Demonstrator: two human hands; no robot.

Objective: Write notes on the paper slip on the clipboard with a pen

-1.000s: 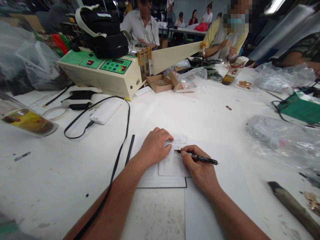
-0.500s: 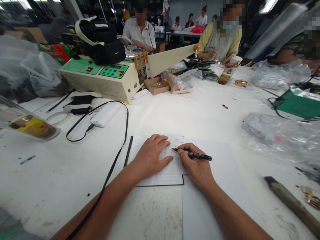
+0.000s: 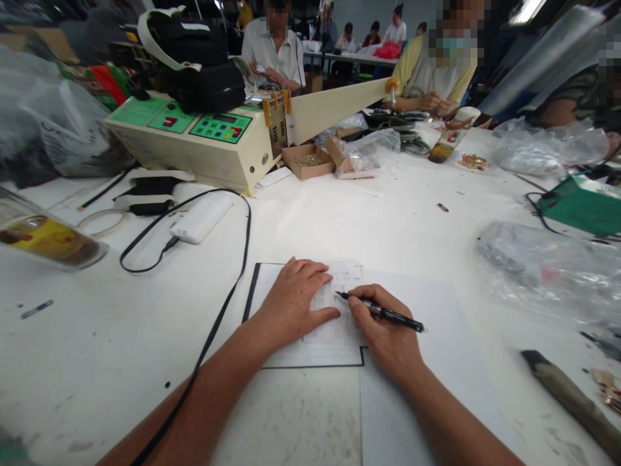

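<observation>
Pen: rear end has swung lower, toward the writer, vs half a second ago; tip is over about the same spot on the slip.

Left to right: white power bank on the counter, its black cord passing in front of the left forearm. Leave slack there so it doesn't tug.

Left hand lies spread, thumb out, gripping nothing, over notebook and slip.

Slip sits on the notebook's right part; its handwriting's too small to read.

Right hand pinches the pen near its point, beside the plain sheet. Can't tell if the tip touches.

For clean strokes: light pressure, left thumb pinning the slip clear of the tip, right wrist rested.
</observation>
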